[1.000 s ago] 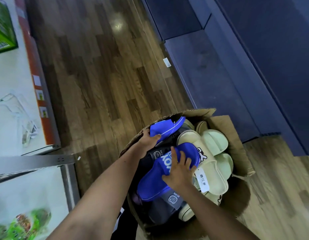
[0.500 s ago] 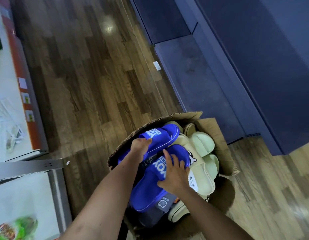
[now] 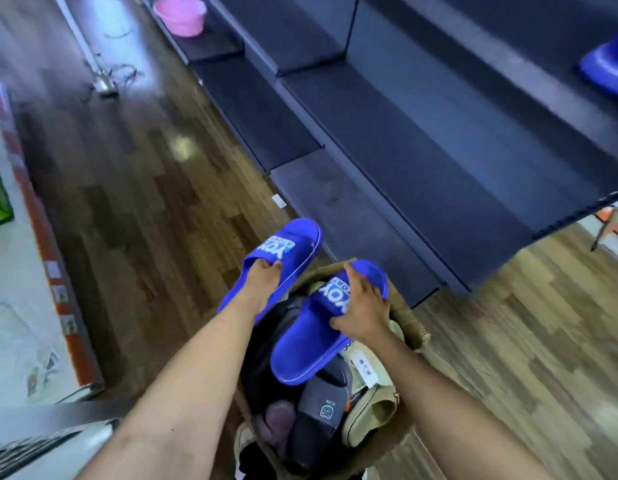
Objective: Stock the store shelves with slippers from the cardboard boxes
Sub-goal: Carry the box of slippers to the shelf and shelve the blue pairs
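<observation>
Blue rubber slipper with white lettering (image 3: 293,244) is gripped by its strap in our left hand (image 3: 264,277), held over the far left edge of the brown cardboard box (image 3: 409,322). Our right hand (image 3: 361,306) curls round the strap of a second blue slipper (image 3: 307,351) above the box's middle, over a grey slipper (image 3: 321,407) inside, near the low dark shelf (image 3: 352,216).

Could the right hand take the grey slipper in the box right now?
Probably not: the right hand is gripping a blue slipper, which hangs partly over the grey slipper in the cardboard box.
</observation>
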Tool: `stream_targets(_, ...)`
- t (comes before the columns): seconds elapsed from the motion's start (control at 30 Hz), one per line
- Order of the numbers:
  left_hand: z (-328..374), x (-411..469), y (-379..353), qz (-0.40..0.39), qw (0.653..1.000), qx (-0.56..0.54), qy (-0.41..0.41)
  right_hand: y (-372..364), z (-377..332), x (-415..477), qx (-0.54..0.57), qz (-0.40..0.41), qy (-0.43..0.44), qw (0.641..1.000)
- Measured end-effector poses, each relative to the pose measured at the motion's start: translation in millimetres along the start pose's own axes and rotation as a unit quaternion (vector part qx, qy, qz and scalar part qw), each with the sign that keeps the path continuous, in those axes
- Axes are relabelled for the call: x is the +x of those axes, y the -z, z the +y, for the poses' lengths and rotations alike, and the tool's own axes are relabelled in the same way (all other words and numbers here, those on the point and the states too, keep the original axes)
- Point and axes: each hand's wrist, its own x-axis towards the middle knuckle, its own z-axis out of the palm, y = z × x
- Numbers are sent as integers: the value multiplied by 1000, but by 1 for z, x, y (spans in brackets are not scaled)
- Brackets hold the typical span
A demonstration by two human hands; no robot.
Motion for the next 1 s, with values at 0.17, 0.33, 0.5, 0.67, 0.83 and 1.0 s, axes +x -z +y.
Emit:
stream_targets(0.17, 74, -42, 23, -44, 988, -1, -150, 79, -23, -28, 39, 68, 40, 996)
stream_targets(0.33, 139, -78, 23, -47, 967, -16, -251, 147, -34, -45, 30, 177, 98, 979)
stream_targets(0.5, 160, -91, 11, -3, 944, 15, -330, 178, -39, -61, 25, 268, 116, 956)
stream_targets(0.67, 170, -59, 23, 19, 903, 163, -398, 181, -54, -54, 40, 278, 86, 956)
stream_targets(0.83, 188, -3, 70, 21, 819, 297, -492, 172, -105, -25, 35, 287, 17, 957)
stream_targets(1.0, 200, 27, 128, -33, 809, 305, -502, 160, -176, 5, 68, 309, -10, 949)
